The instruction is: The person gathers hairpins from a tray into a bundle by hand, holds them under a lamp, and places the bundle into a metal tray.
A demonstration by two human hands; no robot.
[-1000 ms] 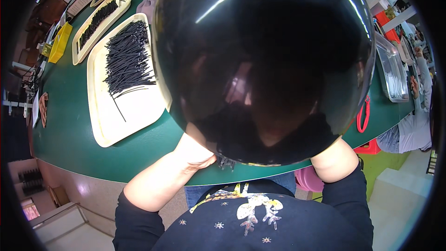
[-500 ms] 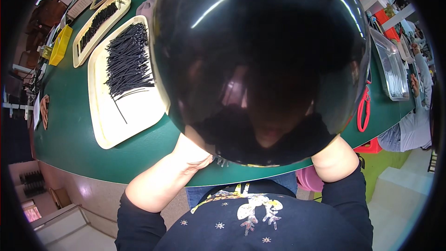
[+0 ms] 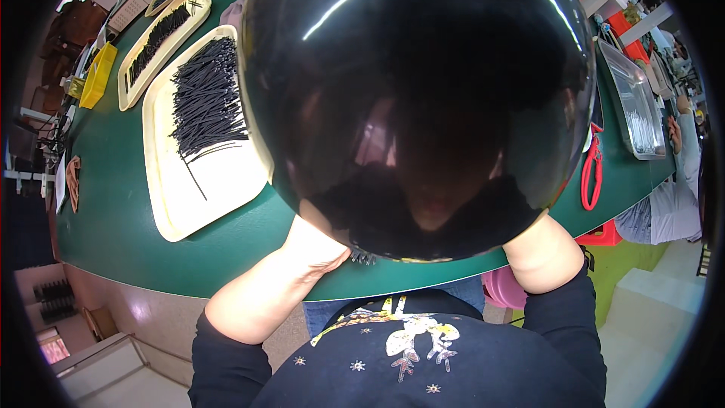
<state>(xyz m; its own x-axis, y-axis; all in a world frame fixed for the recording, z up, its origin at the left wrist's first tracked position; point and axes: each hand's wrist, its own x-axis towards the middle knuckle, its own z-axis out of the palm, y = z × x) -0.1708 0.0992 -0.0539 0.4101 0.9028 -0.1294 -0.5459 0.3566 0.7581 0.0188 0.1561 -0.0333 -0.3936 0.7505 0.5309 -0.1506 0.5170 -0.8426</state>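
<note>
A large, glossy black dome (image 3: 415, 106) fills the middle of the view and covers most of what lies beneath it. My left hand (image 3: 319, 245) reaches under its lower left edge; only the wrist and heel show, and the fingers are hidden. Beside that wrist, a small cluster of dark, thin pieces (image 3: 363, 258) peeks out on the green table. My right hand goes under the dome's lower right edge, leaving just the wrist (image 3: 532, 245) and forearm visible. What either hand holds cannot be seen.
Left of the dome, a cream tray (image 3: 177, 215) holds a pile of thin black sticks (image 3: 208, 98). Farther back are another tray (image 3: 130, 98) of black pieces and a yellow bin (image 3: 98, 75). On the right lie a red-handled tool (image 3: 591, 181) and a clear tray (image 3: 646, 153). Another person's hand (image 3: 674, 132) shows beyond.
The dome has shifted slightly left and up in the view, uncovering a little more of the dark pieces by my left wrist. My forearms have barely moved.
</note>
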